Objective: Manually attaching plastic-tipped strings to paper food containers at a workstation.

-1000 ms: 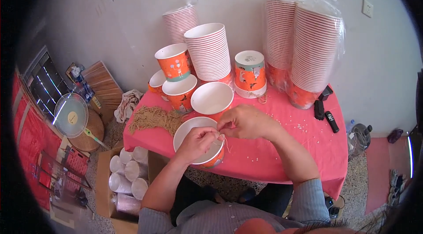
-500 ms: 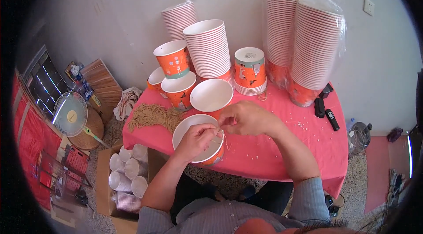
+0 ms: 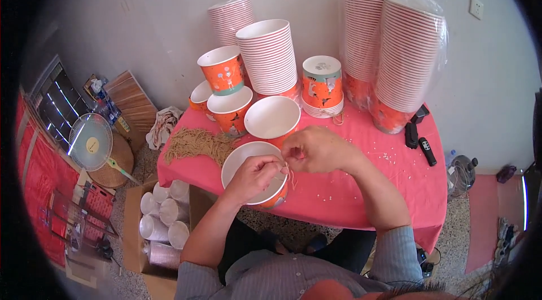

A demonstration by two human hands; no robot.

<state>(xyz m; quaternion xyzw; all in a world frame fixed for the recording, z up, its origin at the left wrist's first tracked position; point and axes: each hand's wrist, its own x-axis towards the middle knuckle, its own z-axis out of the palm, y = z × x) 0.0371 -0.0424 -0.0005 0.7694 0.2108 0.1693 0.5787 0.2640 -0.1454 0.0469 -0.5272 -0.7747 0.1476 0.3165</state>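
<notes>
Over the right rim of the front bucket (image 3: 244,156), the left hand (image 3: 255,178) pinches a thin pale string (image 3: 292,179) between closed thumb and forefinger; the string lies at the fingertips, its loose ends hanging just outside that rim. The right hand (image 3: 316,151), beyond the front bucket to the right, has curled fingers with tips close to the left fingertips; whether they grip the string cannot be told. The string's upper part is lost among the fingers, and the left hand covers some of the front bucket's white inside. To the left of and lower than the front bucket, a cardboard box (image 3: 132,232) holds white tubs (image 3: 170,212), some nested. On the pink cloth (image 3: 350,198), just left of and behind the front bucket, lies a tan string bundle (image 3: 197,146). Directly behind the front bucket stands a white-lined bucket (image 3: 272,114), with a tall nested stack (image 3: 271,60) farther back. Behind and to the right of the front bucket is an upside-down bucket (image 3: 323,86); farther right, clear plastic encloses wrapped bucket stacks (image 3: 409,60).
</notes>
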